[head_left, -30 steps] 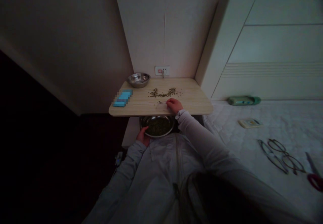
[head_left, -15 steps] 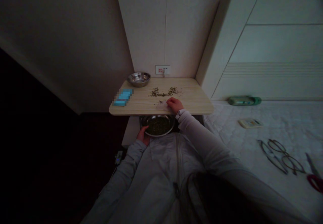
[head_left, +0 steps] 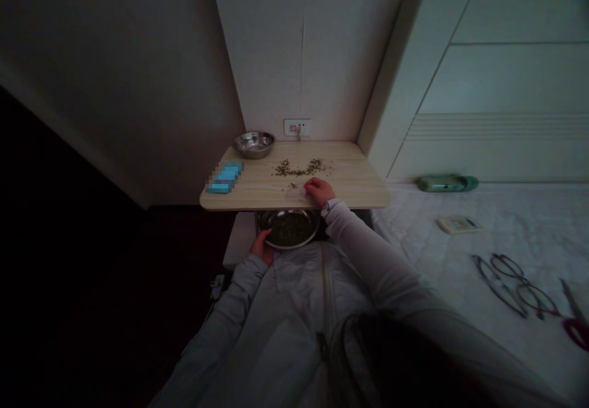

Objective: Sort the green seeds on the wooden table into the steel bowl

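My left hand (head_left: 262, 246) grips the left rim of a metal bowl (head_left: 294, 246), which sits just below the front edge of the small wooden table (head_left: 359, 196). Dark green bits (head_left: 289, 229) fill the bowl's bottom. Over the table's front part, my right hand (head_left: 319, 191) pinches a thin, whitish, see-through piece (head_left: 297, 192), perhaps plastic, that rests on the tabletop. A few crumbs lie at its far edge. Beyond it, dried greenish-brown bits (head_left: 315, 165) are scattered in a curved band.
A second metal bowl (head_left: 254, 144) stands at the back left, behind a blurred blue phone-like object (head_left: 225, 177). On the bed (head_left: 414, 248) to the right are a green bottle (head_left: 446, 183), a pale flat device (head_left: 459, 224), glasses (head_left: 522, 288) and red-handled scissors (head_left: 575, 331). A wall socket (head_left: 297, 127) is behind the table.
The view has shifted very slightly. Both hands, the bowl and the whitish piece keep nearly the same places.
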The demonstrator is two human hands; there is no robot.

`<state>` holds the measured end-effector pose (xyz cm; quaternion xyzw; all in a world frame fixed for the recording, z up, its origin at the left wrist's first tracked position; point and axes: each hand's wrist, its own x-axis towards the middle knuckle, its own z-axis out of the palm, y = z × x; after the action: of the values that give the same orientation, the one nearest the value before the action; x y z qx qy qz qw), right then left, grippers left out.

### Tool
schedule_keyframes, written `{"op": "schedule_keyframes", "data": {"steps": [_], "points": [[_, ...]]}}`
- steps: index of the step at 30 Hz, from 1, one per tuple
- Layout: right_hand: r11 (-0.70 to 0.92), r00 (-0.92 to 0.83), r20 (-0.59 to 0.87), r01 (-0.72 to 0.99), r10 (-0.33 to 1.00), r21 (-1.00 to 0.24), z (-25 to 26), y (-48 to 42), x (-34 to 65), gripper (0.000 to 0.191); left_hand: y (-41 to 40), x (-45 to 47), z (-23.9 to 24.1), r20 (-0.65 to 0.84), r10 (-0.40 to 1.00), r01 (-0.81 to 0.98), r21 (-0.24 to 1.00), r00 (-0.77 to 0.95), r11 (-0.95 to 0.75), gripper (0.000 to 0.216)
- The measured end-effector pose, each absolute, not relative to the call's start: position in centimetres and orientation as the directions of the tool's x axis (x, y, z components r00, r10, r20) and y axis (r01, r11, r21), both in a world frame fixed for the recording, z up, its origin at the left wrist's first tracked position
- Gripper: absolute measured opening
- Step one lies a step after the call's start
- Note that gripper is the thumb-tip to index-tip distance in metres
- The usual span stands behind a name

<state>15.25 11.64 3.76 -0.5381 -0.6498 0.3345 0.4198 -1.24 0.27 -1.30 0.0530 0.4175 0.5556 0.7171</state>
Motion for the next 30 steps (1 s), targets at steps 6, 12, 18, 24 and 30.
{"op": "schedule_keyframes", "data": {"steps": [6, 12, 18, 24, 30], "points": [[0.192, -0.062, 0.183, 0.393, 0.981, -0.899, 3.3, 11.9, 15.3, 0.014, 0.4, -1.3, -1.7, -0.536, 0.844, -0.742, 0.557, 0.022, 0.373, 0.015], [0.204, -0.069, 0.192, 0.392, 0.979, -0.897, 3.2, 12.1, 15.3, 0.012, 0.4, -1.4, -1.7, -0.511, 0.859, -0.731, 0.577, 0.024, 0.364, 0.014], [0.183, -0.049, 0.179, 0.408, 0.983, -0.895, 3.5, 11.8, 15.2, 0.012, 0.6, -1.5, -2.4, -0.496, 0.868, -0.731, 0.59, 0.005, 0.341, 0.014], [0.185, -0.05, 0.18, 0.408, 0.982, -0.894, 3.4, 11.9, 15.2, 0.013, 0.2, -1.7, -2.5, -0.464, 0.877, -0.761, 0.522, 0.126, 0.386, 0.034], [0.18, -0.043, 0.178, 0.407, 0.983, -0.896, 3.4, 11.9, 15.2, 0.012, 0.2, -1.5, -2.4, -0.47, 0.879, -0.755, 0.548, 0.078, 0.361, 0.028]]}}
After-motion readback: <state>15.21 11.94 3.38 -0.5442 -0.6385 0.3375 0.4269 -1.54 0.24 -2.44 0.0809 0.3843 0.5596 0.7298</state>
